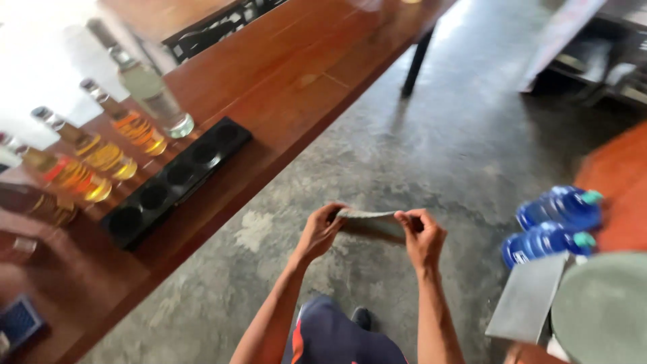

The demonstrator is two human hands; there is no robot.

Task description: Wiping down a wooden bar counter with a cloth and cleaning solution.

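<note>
My left hand [321,229] and my right hand [420,233] hold a small grey cloth [367,216] stretched flat between them, each pinching one end with the fingers. The cloth hangs in the air above the concrete floor [418,148], in front of my legs. To the left runs a long reddish wooden counter [283,74]. On it lies a black tray with round holes [176,178], and behind the tray stand several glass bottles [135,128] with amber and clear liquid.
Two large blue water bottles [549,229] lie on the floor at the right, next to a grey board [529,296] and a round grey-green lid [603,310]. A black table leg [416,64] stands further off. A blue box [19,322] sits at the counter's near left.
</note>
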